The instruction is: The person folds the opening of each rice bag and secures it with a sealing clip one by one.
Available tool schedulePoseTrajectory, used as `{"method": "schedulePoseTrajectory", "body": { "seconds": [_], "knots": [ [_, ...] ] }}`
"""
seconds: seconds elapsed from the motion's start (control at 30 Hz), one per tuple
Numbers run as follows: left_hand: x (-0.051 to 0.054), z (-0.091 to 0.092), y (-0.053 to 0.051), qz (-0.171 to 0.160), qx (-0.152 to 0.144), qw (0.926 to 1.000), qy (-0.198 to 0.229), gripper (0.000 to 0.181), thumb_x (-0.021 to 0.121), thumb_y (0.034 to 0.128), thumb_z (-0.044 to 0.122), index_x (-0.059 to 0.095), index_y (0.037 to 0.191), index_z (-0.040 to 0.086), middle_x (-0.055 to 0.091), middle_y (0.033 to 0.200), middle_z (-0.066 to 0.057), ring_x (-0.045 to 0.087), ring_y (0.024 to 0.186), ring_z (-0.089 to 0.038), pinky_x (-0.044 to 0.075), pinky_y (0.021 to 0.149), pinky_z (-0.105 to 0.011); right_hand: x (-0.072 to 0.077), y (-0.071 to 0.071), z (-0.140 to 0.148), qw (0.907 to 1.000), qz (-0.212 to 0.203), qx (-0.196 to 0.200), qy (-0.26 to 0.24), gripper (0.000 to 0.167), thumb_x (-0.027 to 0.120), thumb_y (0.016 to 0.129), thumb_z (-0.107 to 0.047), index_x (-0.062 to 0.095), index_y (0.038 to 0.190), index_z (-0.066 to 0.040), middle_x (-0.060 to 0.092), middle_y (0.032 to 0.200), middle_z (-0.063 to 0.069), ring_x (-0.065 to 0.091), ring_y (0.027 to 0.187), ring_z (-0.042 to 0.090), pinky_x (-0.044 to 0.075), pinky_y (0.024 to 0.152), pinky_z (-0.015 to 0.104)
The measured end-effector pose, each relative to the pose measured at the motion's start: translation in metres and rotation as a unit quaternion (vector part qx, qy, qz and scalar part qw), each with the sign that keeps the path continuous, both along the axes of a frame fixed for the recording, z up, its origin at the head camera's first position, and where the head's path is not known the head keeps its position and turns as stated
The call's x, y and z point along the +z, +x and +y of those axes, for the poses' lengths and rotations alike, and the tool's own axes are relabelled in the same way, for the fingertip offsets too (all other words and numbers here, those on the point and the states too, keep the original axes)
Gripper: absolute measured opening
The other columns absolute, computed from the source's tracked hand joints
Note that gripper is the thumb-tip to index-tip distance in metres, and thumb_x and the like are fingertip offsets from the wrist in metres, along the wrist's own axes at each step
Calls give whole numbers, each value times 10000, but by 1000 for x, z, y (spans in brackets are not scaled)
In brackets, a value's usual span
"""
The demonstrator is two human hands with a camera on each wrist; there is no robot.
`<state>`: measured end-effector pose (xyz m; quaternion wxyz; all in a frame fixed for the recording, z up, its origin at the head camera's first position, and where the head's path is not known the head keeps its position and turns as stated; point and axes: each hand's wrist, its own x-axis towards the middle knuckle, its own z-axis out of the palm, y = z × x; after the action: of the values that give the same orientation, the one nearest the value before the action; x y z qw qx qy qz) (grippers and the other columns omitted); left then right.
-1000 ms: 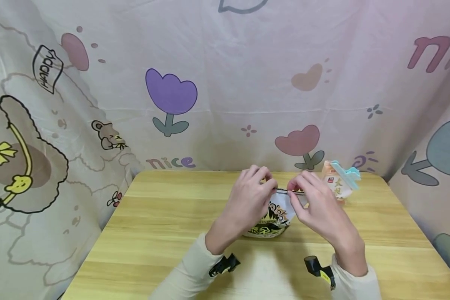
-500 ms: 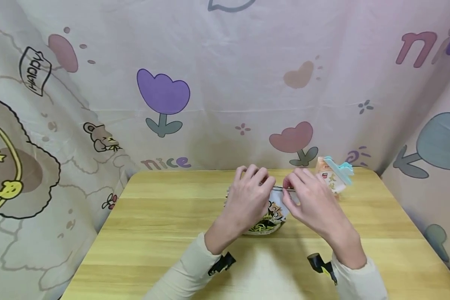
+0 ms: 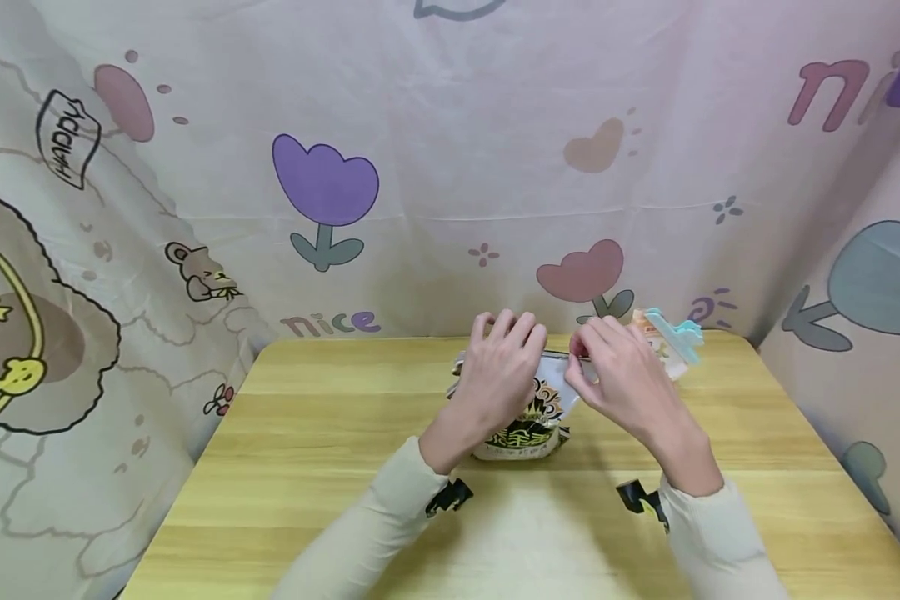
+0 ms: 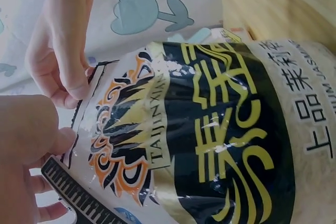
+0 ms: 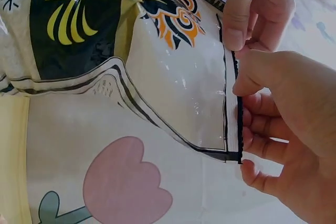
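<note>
A plump plastic bag of rice [image 3: 522,442], white with a black band, yellow lettering and an orange flame pattern, stands upright on the table. My left hand [image 3: 497,367] is at its top, thumb and fingers pinching the edge. To the right my right hand [image 3: 626,379] pinches the same top edge [image 5: 232,114], thumb on the near side. In the left wrist view the bag's front [image 4: 231,124] fills the middle, with a ridged black strip [image 4: 79,192] lying along it near my left hand. Hands hide part of the bag's upper front in the head view.
Behind my right hand stands an orange and white packet [image 3: 667,354] with a light blue clip [image 3: 678,333] across its top. A patterned cloth [image 3: 420,167] hangs along the back of the wooden table [image 3: 307,467].
Both hands have risen slightly at the bag's top edge, and more of the bag's lower front shows. The head view has shifted a little to the right.
</note>
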<state>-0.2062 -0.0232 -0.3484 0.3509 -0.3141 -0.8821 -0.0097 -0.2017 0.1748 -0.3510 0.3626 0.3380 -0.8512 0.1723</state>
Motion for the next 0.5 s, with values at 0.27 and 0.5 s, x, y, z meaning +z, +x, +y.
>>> {"method": "schedulePoseTrajectory", "body": {
  "seconds": [0.27, 0.5],
  "knots": [
    [2, 10, -32, -186, 218, 9994, -176, 258, 676, 743, 36, 562, 943, 152, 561, 1029, 11, 510, 1008, -198, 390, 1008, -418, 5, -31, 8, 9997, 121, 79, 177, 43, 597, 822, -38, 559, 825, -59, 523, 750, 26, 463, 687, 205, 318, 632, 342],
    [-1, 14, -59, -155, 289, 9995, -46, 311, 685, 710, 5, 589, 970, 146, 568, 1094, -2, 508, 1048, -200, 395, 1029, -398, 8, -55, 11, 9994, -72, 59, 342, 44, 586, 819, -44, 591, 862, -44, 543, 776, 33, 477, 703, 207, 341, 627, 341]
  ]
}}
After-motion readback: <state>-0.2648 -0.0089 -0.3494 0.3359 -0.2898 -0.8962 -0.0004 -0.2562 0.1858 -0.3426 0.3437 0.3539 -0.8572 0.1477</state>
